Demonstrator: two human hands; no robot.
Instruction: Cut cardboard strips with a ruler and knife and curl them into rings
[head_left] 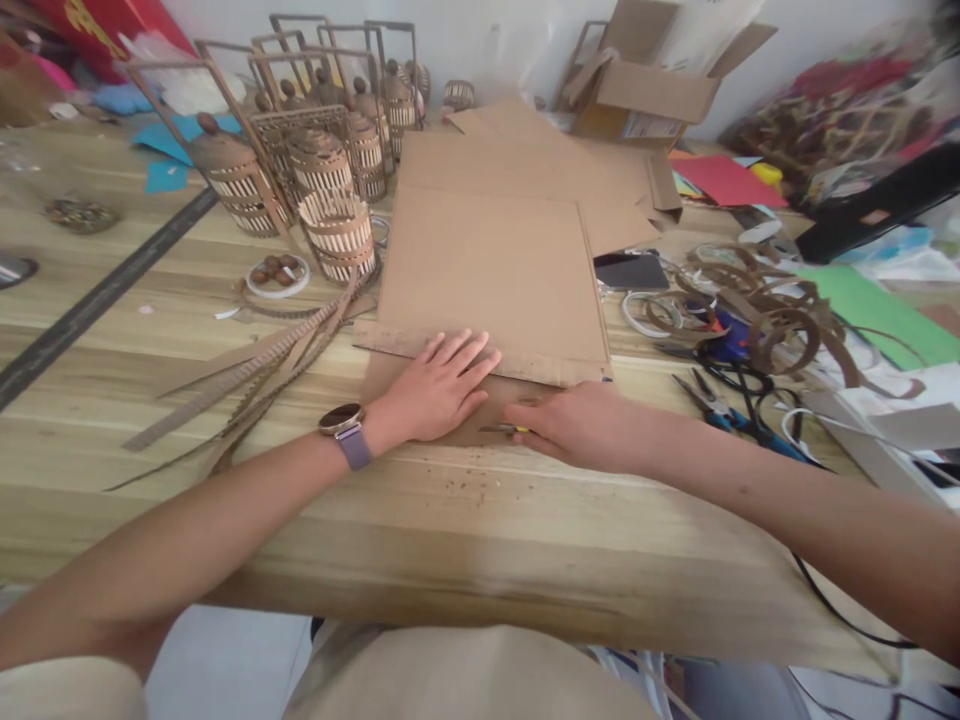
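A flat sheet of brown cardboard (487, 265) lies on the wooden table in front of me, with a smaller cardboard piece (390, 375) showing under its near edge. My left hand (442, 390) rests on the cardboard with its fingers spread, pressing near that edge; a watch with a purple band is on its wrist. My right hand (577, 425) is closed around a utility knife (517, 429), of which a bit of yellow and the thin blade show. The blade points left, low over the smaller piece, close to my left hand. Most of the handle is hidden by my fingers.
Several small bamboo baskets (337, 235) with tall handles stand at the back left, beside a dish of brown beads (277, 272) and bamboo strips (262, 380). To the right lie pliers (712, 400), coiled strips (784, 340) and a black phone (631, 270). An open box (652, 90) stands behind.
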